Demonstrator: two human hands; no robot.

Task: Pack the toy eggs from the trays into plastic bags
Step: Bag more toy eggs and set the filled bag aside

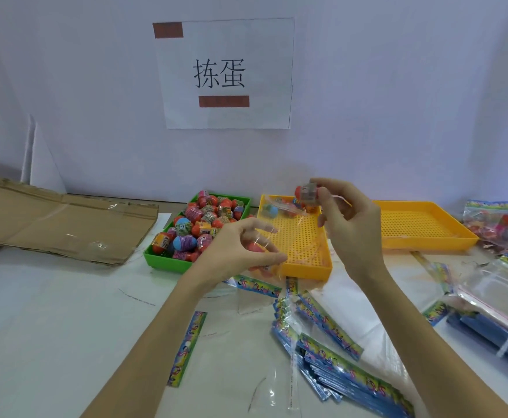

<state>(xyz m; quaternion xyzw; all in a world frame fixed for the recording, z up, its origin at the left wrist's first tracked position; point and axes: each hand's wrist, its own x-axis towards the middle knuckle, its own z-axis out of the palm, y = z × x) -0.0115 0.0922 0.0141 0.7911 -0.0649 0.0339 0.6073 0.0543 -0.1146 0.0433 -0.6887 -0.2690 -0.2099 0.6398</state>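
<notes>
My left hand pinches the edge of a clear plastic bag held over the near yellow tray; at least one reddish egg shows inside it. My right hand holds a red toy egg with a grey label at its fingertips, above the bag's mouth. A green tray to the left is heaped with several red, blue and purple toy eggs. A blue egg and a few others lie at the far end of the near yellow tray.
A second yellow tray stands to the right. Flat bags with colourful header cards are piled in front; more bags and filled packs lie right. Flattened cardboard lies left. A paper sign hangs on the wall.
</notes>
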